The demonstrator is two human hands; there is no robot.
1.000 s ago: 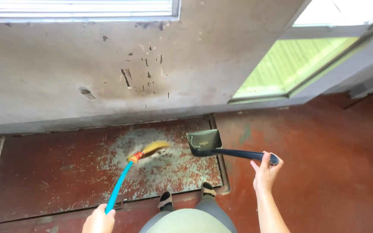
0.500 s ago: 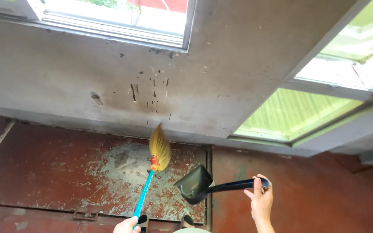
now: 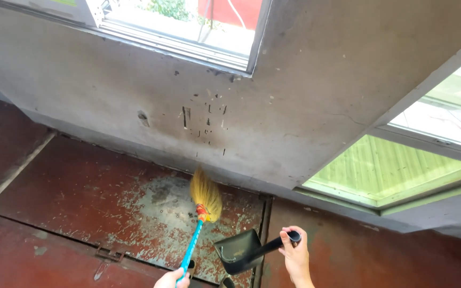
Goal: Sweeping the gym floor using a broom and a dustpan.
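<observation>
- Sweeping grit: left hand [image 3: 171, 279] is clasping the blue-handled straw broom [image 3: 205, 198].
- Right hand [image 3: 296, 257] is gripping the black plastic dustpan [image 3: 237, 250], needing lowering.

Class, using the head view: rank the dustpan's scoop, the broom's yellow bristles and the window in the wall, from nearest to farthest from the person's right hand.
1. Dustpan scoop: just left of the right hand, which grips its handle.
2. Yellow bristles: farther left, up by the wall's base.
3. Window: at the top, high in the wall.
</observation>
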